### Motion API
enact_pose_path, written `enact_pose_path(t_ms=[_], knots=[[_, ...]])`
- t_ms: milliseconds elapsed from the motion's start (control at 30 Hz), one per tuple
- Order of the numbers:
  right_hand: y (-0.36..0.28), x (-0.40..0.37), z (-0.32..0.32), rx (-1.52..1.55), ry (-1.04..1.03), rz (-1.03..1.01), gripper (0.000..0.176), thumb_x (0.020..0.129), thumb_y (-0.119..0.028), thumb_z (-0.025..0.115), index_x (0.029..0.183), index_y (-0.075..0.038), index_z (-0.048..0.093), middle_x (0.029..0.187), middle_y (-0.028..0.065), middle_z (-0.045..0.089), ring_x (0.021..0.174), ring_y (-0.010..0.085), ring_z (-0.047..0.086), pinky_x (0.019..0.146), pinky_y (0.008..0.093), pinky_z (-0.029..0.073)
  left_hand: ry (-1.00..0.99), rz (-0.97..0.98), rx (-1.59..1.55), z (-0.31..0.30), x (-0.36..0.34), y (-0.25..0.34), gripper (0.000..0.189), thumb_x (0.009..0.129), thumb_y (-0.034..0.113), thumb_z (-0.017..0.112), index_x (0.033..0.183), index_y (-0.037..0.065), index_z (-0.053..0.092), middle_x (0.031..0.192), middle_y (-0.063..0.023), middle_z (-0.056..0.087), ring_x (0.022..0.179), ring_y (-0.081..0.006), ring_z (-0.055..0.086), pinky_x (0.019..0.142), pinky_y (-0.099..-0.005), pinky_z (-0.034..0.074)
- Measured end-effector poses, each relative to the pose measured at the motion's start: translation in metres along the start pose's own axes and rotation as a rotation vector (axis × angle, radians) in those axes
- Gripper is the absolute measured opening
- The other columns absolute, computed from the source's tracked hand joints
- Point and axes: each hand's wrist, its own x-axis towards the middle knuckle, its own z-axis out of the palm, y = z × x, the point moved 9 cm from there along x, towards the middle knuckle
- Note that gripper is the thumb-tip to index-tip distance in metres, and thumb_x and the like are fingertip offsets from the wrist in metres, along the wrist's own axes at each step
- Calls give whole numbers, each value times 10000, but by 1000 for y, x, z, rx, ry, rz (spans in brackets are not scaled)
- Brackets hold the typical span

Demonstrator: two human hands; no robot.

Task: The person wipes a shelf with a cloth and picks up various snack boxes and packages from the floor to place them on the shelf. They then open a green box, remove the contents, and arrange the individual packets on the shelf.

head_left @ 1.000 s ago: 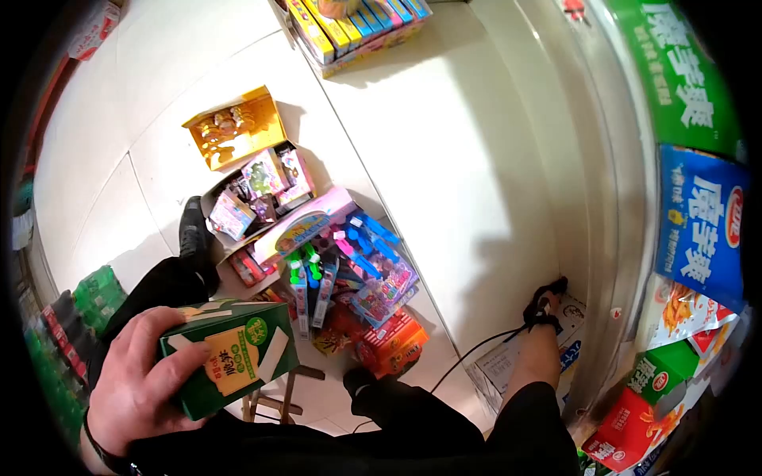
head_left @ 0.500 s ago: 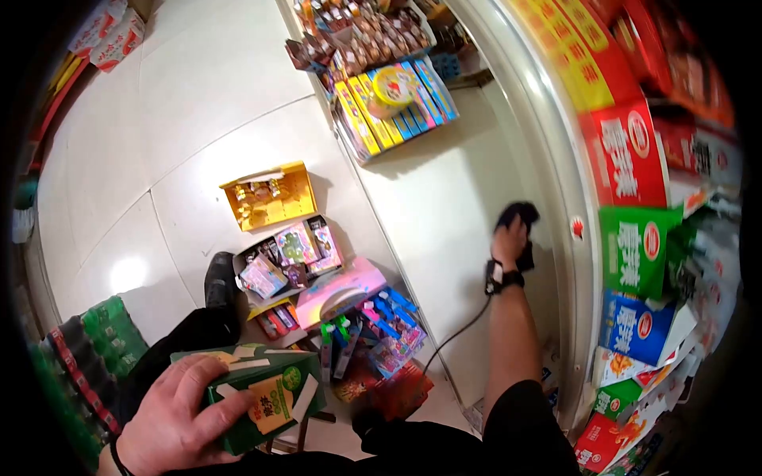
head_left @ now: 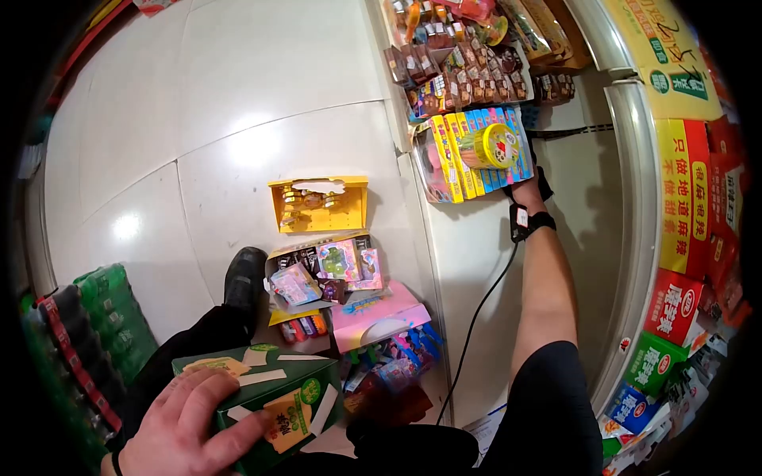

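Observation:
At the lower left, my left hand (head_left: 190, 420) grips a dark green carton (head_left: 258, 369) with white strips and printed labels, fingers over its top and side. My right hand (head_left: 527, 193) reaches along the pale shelf (head_left: 464, 254) to a row of yellow and blue boxes (head_left: 456, 170). A black cloth (head_left: 544, 184) shows beside its fingers, which the boxes partly hide. On those boxes lies a yellow-lidded round tub (head_left: 498, 146). The right wrist wears a black strap (head_left: 530, 224) with a cable (head_left: 471, 321) running down from it.
On the floor stand a yellow open box (head_left: 317, 222), a carton of mixed sweets packs (head_left: 325, 274) and a pink box (head_left: 381, 315). Packaged brown snacks (head_left: 476, 75) fill the shelf's far end. Snack boxes (head_left: 675, 305) line the right rack; green bottle packs (head_left: 119, 317) stand left.
My right hand has moved forward along the shelf with the black cloth, to the yellow and blue boxes. The view has shifted. My left hand keeps its grip on the green carton.

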Motion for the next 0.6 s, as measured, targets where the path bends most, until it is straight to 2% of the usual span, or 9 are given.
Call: enact_pose_path(t_ms=[100, 133, 167, 233, 300, 333, 433, 567, 600], knots=[[32, -8, 15, 127, 4, -121, 335, 928, -153, 662, 1225, -11, 602, 1106, 178, 694, 1039, 328, 663, 895, 390, 509, -35, 35, -12, -3, 4, 5, 685, 607, 407, 848, 1202, 125, 658, 1178, -228, 535, 1061, -446, 604, 922, -553, 520], [97, -7, 26, 376, 73, -60, 328, 933, -128, 631, 1236, -8, 595, 1098, 180, 689, 1002, 351, 658, 892, 393, 513, -36, 38, -15, -4, 4, 7, 685, 607, 407, 848, 1202, 125, 658, 1178, -228, 535, 1061, -446, 604, 922, -553, 520], [75, -19, 27, 153, 34, -34, 367, 935, -121, 605, 1286, -23, 566, 1216, 191, 639, 1099, 377, 601, 961, 418, 483, -48, 50, -15, -4, 5, 9, 691, 612, 415, 840, 1214, 129, 658, 1182, -230, 534, 1068, -447, 601, 930, -554, 515], [35, -57, 20, -492, 136, -35, 415, 946, -160, 586, 1340, -45, 527, 1364, 200, 544, 1234, 407, 505, 1055, 467, 416, -51, 68, -14, -5, 3, 15, 697, 617, 424, 833, 1226, 133, 658, 1185, -231, 533, 1074, -449, 598, 939, -554, 511], [15, -90, 27, -643, 233, 64, 447, 963, -216, 556, 1380, -62, 505, 1470, 193, 441, 1331, 430, 405, 1112, 519, 347, -55, 106, -9, -4, 0, 22, 685, 634, 427, 820, 1236, 141, 660, 1196, -233, 532, 1082, -447, 594, 944, -544, 510], [8, -105, 31, -642, 242, 204, 481, 976, -263, 530, 1419, -80, 486, 1501, 179, 411, 1358, 427, 383, 1126, 545, 320, -50, 109, -10, -3, -2, 23, 685, 634, 427, 820, 1236, 141, 660, 1196, -233, 532, 1082, -447, 594, 944, -544, 510], [-14, -135, 41, -591, 260, 354, 543, 980, -294, 511, 1474, -80, 440, 1559, 162, 345, 1414, 404, 310, 1152, 548, 252, -38, 138, -41, 0, -6, 29, 681, 635, 428, 818, 1236, 148, 661, 1203, -232, 532, 1087, -444, 591, 941, -531, 514], [-21, -155, 55, -602, 269, 419, 559, 986, -322, 488, 1492, -96, 417, 1577, 152, 325, 1435, 400, 278, 1166, 560, 224, -81, 190, -12, 6, -11, 39, 681, 641, 430, 813, 1243, 152, 658, 1203, -224, 530, 1093, -438, 591, 940, -522, 516], [-21, -156, 49, -583, 271, 420, 535, 984, -307, 515, 1478, -118, 438, 1555, 150, 364, 1423, 388, 313, 1163, 545, 252, -81, 199, -9, 7, -12, 42, 682, 641, 429, 813, 1245, 152, 657, 1202, -220, 529, 1094, -434, 592, 940, -520, 516]])
